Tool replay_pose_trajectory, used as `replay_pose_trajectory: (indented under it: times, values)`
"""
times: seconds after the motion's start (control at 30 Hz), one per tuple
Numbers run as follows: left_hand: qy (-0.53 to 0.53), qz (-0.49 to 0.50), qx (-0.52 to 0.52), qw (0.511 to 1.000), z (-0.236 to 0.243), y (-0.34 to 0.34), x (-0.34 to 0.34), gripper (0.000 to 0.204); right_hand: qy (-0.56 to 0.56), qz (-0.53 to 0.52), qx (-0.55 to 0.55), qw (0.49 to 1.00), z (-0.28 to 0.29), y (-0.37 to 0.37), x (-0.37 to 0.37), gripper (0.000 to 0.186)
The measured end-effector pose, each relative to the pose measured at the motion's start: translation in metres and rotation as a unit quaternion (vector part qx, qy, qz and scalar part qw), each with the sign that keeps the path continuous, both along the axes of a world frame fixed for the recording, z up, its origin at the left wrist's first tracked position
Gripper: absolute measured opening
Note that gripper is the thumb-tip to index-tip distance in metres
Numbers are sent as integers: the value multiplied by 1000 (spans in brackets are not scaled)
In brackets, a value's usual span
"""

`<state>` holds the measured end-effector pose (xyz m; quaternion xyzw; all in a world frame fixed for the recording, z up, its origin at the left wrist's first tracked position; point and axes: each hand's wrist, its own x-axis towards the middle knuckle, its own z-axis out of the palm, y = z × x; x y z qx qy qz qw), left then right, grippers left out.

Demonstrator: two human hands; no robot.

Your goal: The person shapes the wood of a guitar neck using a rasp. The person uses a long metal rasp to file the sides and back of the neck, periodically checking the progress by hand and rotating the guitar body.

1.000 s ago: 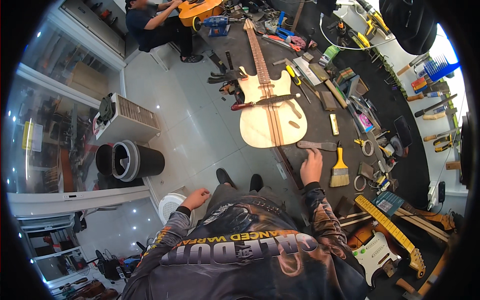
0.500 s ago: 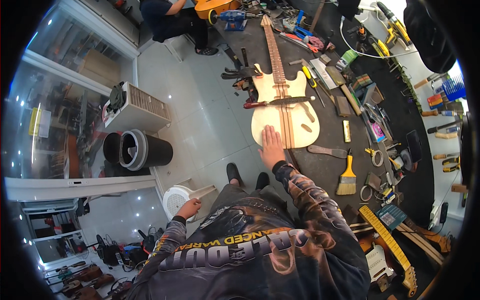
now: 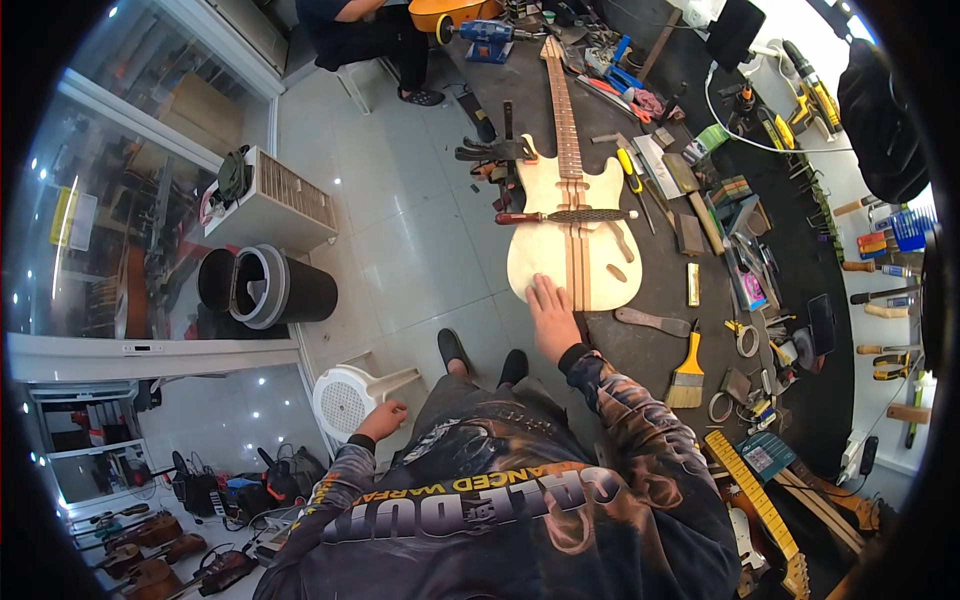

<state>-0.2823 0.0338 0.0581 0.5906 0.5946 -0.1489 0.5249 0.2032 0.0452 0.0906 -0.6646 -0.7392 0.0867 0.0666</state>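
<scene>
My right hand (image 3: 553, 318) lies with stretched fingers on the near left edge of a pale wooden electric guitar body (image 3: 535, 255). Dark stripes run down its middle, and a fretted neck (image 3: 568, 125) points away from me. Across the body rests a rasp (image 3: 580, 216) with a red handle, out of my grasp. My left hand (image 3: 385, 420) hangs at my side, its fingers loosely bent and nothing visible in them. Beneath and beside it stands a white plastic stool (image 3: 345, 400).
Right of the guitar, the dark bench holds a scraper (image 3: 652, 320), a yellow-handled brush (image 3: 686, 375), a yellow screwdriver (image 3: 630, 170) and several tools. A blue bench motor (image 3: 487, 42) stands at the far end. A co-worker (image 3: 365, 45) sits there with an orange guitar. A black bin (image 3: 300, 290) stands left.
My right hand has slid a little toward me, down to the guitar body's near edge. The whole view has shifted slightly. The rasp stays on the body.
</scene>
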Motion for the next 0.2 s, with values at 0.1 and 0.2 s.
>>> replay_pose_trajectory:
  times: [0.1, 0.2]
  values:
    - [5, -5, -7, 1000, 4, 0, 4, 40, -25, -45, 4, 999, 1, 2, 1, 65]
    - [13, -16, -21, 1000, 8, 7, 10, 39, -18, -46, 44, 998, -23, 18, -1, 69]
